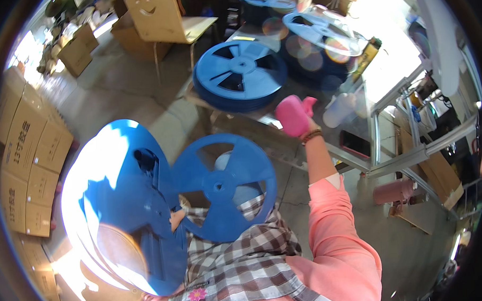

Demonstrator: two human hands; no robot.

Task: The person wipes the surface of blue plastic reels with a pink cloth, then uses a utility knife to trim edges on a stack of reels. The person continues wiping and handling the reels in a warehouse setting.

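Fingers of the left hand (176, 220) clasp a tilted blue stack (118, 194) that hides that arm; beside it, one reel (223, 220) overlaps the lap (245, 264). Inside a pink mitt (290, 117), the right hand's I can't judge. More reels (242, 65) and a phone (354, 144) occupy the table (325, 138); cartons (31, 152) edge the floor (122, 93).

Glossy plastic reels (128, 194), matt cardboard boxes (44, 161)

Dark printed characters (20, 141) stand on the stacked brown cartons (46, 155) at left.

left hand (176, 219): mostly hidden behind blue reel (115, 208) | right hand (294, 117): mitt-covered
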